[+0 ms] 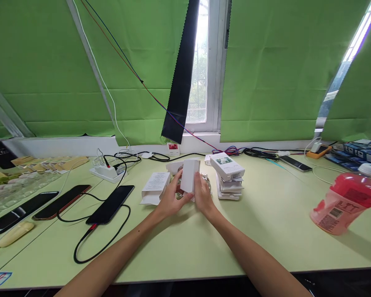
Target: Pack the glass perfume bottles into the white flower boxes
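Left hand: the left hand (170, 201) grips the small white box (189, 176) from the left side.
Right hand: the right hand (203, 194) closes on its right edge.
Beside: a stack of boxes (228, 177) on the table (266, 231).

Bright, even daylight from the window (200, 70) gap between green blinds (275, 70); glass blown out white. Soft shadows under forearms and right of the pink bottle (346, 202). Sharp at centre, strong wide-angle bending toward edges. Faint sheen on the table (185, 247).
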`<act>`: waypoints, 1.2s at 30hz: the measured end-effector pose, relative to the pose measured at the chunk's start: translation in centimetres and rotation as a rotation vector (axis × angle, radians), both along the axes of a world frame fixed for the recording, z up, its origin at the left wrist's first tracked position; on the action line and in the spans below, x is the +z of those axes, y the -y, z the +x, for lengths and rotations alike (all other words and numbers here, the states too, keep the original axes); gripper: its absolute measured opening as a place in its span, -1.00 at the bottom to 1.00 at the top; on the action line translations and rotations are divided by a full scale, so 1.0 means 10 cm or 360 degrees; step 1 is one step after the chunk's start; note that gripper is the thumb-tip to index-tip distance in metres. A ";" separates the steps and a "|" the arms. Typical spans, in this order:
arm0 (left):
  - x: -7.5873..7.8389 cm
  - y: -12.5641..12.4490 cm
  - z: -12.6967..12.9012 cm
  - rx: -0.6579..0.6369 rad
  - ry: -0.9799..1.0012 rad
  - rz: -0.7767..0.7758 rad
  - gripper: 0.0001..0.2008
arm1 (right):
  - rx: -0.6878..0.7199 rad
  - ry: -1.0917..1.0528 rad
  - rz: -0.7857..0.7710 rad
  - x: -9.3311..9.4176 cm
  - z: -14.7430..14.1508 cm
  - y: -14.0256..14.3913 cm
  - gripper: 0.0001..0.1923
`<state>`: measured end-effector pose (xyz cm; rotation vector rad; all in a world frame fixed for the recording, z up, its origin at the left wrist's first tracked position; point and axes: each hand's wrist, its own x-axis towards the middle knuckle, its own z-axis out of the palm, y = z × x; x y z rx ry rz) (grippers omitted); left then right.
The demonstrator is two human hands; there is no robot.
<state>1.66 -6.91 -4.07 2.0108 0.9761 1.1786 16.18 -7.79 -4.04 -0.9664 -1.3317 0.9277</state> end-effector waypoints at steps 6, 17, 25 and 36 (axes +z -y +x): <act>0.00 -0.01 -0.02 0.0029 -0.0038 -0.0009 -0.10 | -0.0013 -0.0023 0.0029 -0.01 0.00 -0.01 -0.41; -0.01 -0.03 -0.04 0.0090 -0.0086 0.0007 -0.05 | -0.0052 -0.0036 0.0001 -0.01 -0.01 0.01 -0.33; 0.04 -0.01 -0.06 0.0123 -0.0191 0.0013 -0.02 | -0.0088 -0.0072 0.0025 -0.02 -0.03 0.02 -0.30; 0.00 -0.02 -0.09 0.0049 -0.0158 0.0055 0.00 | -0.0107 -0.0073 0.0030 -0.03 -0.03 0.02 -0.27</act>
